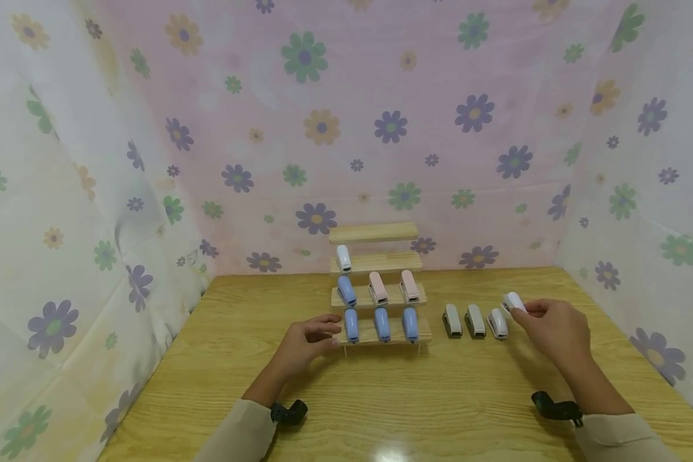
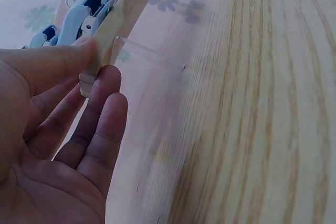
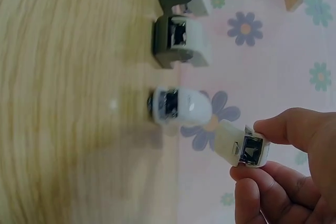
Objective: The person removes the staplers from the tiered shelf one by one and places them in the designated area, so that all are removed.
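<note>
My right hand [image 1: 557, 330] pinches a small white stapler [image 1: 513, 301] between thumb and fingertips, held up at the right end of a row. In the right wrist view the held stapler [image 3: 229, 144] shows its dark metal end. Beside it on the table stand another white stapler [image 1: 497, 323] and two greyish ones [image 1: 475, 321]. My left hand [image 1: 307, 345] grips the left end of a stepped wooden rack's lowest shelf [image 2: 122, 23], thumb on one side and fingers on the other. Blue staplers [image 1: 382, 324] line that shelf.
Higher on the rack are a blue stapler [image 1: 346, 290], two pink ones [image 1: 378, 288] and a white one [image 1: 343, 258]. The top shelf [image 1: 374, 232] is bare. Clear supports hold the rack on the wooden table [image 1: 381, 404]. Flowered cloth [image 1: 352, 83] encloses the back and sides.
</note>
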The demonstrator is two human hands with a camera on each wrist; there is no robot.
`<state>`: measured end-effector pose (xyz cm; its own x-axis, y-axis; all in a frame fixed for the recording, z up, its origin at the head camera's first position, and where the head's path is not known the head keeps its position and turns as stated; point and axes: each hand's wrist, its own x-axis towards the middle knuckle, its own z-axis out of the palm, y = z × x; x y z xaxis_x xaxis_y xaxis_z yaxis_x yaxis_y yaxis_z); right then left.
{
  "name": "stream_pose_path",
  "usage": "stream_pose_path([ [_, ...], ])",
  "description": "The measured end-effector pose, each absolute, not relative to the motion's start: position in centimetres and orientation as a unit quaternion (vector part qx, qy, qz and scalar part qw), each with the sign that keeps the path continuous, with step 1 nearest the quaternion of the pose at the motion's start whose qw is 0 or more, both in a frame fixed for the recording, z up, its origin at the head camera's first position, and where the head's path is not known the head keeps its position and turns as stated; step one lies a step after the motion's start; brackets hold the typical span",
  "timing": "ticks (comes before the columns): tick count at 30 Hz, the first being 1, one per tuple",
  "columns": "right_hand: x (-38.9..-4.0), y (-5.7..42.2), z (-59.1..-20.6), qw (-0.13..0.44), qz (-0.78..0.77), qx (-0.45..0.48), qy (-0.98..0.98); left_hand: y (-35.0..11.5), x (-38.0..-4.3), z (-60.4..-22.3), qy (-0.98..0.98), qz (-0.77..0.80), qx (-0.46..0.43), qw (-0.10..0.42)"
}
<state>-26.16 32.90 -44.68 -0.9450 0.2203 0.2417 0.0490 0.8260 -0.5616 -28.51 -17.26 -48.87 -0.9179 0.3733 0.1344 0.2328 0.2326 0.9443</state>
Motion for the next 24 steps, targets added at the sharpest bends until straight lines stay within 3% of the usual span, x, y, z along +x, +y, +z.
stream_pose_path([
  [24, -26.7, 35.1, -45.9, 0.071, 0.273, -0.092, -0.955, -17.2, -28.5, -48.8, 0.783, 0.588, 0.195, 0.053],
])
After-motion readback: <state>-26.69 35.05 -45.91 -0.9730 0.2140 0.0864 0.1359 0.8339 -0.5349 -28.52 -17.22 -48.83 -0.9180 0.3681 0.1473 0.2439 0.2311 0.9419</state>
